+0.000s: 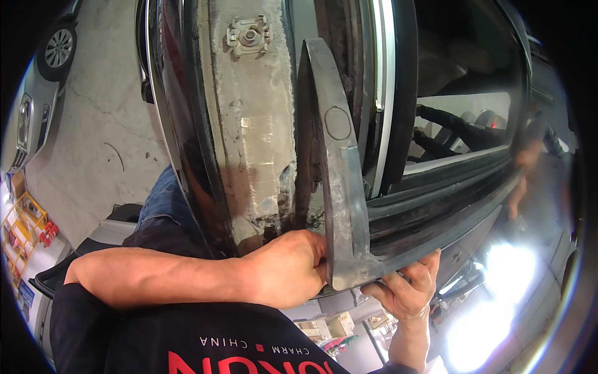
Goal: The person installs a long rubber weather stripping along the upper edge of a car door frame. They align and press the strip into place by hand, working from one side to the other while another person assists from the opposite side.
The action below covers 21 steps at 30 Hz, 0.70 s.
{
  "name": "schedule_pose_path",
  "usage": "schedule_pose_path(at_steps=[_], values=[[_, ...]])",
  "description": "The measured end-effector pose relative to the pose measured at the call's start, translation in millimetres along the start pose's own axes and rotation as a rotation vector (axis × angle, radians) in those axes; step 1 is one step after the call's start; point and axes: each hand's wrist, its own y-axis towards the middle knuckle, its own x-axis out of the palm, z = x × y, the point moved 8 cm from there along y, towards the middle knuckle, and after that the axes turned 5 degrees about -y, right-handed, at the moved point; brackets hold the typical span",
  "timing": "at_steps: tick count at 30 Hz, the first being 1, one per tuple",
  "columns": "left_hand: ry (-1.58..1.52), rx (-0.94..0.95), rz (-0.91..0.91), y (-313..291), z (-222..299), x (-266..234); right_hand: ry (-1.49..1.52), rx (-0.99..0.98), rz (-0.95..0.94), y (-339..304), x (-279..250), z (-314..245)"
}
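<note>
A dark grey L-shaped plastic trim piece [341,199], scuffed and with an oval cap outline, stands lifted at the car's edge. My left hand [283,268] is closed at its lower corner, the fingertips hidden behind the plastic. From below, my right hand [408,283] curls its fingers against the lower edge of the trim, right of the corner. To the left of the trim runs a dirty bare metal channel [265,143] with patches of residue. A metal clip with a round centre [250,37] sits at the channel's far end.
A glossy dark body panel [187,124] borders the channel on the left. Dark window glass [467,56] lies to the right behind a bright metal strip [383,81]. Another car's wheel [59,48] and a yellow cart [26,221] stand on the concrete floor [112,112] at left.
</note>
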Motion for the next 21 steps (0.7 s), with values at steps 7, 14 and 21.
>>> schedule_pose_path(at_steps=[7,14,21], values=[[-0.015,-0.008,0.017,5,-13,5,-0.032,-0.03,-0.024,1,1,-1],[-0.012,0.026,0.005,4,-9,3,-0.02,-0.015,-0.062,5,-1,-1],[-0.016,0.006,0.04,2,-9,3,0.04,0.015,-0.027,5,-1,2]])
